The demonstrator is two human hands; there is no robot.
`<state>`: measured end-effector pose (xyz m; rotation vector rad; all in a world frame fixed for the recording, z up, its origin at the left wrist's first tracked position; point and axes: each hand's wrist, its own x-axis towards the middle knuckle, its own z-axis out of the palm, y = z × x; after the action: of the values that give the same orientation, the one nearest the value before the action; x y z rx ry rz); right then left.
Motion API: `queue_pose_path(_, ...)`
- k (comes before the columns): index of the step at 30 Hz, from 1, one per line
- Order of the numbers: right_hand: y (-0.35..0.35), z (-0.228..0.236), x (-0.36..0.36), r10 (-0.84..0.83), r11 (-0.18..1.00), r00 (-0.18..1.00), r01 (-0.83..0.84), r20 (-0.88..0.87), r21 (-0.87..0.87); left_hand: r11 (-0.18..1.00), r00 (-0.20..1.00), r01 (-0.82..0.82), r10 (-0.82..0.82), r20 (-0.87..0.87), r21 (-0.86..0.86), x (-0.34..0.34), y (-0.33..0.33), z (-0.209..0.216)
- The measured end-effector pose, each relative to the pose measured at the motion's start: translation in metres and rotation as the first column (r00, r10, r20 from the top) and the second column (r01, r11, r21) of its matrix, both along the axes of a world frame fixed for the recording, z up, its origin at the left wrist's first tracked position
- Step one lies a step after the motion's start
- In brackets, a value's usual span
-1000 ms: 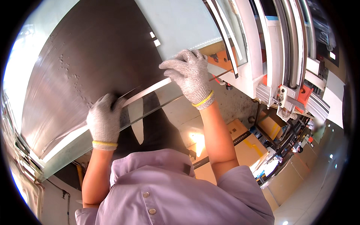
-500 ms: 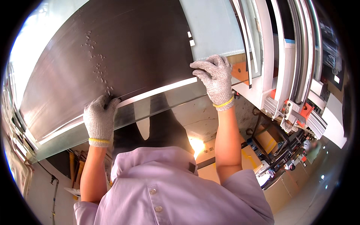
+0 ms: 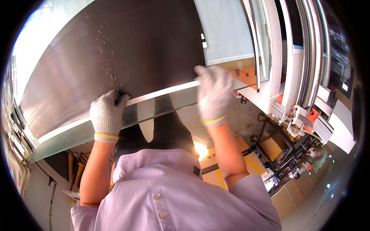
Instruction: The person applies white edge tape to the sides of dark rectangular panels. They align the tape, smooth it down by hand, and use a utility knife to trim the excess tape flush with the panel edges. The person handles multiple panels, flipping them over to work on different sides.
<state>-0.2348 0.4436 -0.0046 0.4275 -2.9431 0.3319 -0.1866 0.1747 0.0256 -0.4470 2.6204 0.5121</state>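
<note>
A large dark, glossy sheet (image 3: pixel 154 46) with a white strip (image 3: pixel 165 91) along its near edge spreads in front of me. A clear glass-like band (image 3: pixel 73 138) extends past that strip toward my body. My left hand (image 3: pixel 108 111), in a grey knit glove with a yellow cuff, rests at the sheet's near edge. Its fingers are curled toward the thumb; anything between them is hidden in shadow. Over the near edge, further right, is my right hand (image 3: pixel 216 92), gloved alike and smeared by motion. A trail of small bubble-like specks (image 3: pixel 106 52) runs away from my left hand.
At the right stands a white frame with metal rails (image 3: pixel 308 57) and an orange-red bracket (image 3: pixel 314 115). Cardboard boxes (image 3: pixel 241 158) and a dark metal trolley (image 3: pixel 269 138) sit low on the right. A thin pipe (image 3: pixel 52 196) follows the lower left wall.
My right hand has moved left and toward me along the near edge, turning as it goes. My left hand stays at the edge, while the sheet appears slightly further right in view.
</note>
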Motion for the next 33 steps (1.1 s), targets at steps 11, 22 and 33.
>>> queue_pose_path(11,-0.001,-0.014,0.051,0.177,0.984,0.958,-0.165,0.224,-0.069,1.0,1.0,0.022,-0.022,-0.02,-0.007,0.003,-0.003,-0.003)
queue_pose_path(22,-0.043,0.01,0.026,-0.02,0.969,1.0,0.015,-0.018,-0.248,0.998,0.997,0.062,-0.064,-0.054,-0.026,0.007,-0.005,-0.009)
queue_pose_path(33,-0.125,0.006,0.028,0.084,0.97,0.884,0.032,0.46,-0.24,0.994,0.984,-0.102,0.107,-0.141,0.039,0.07,-0.108,-0.002)
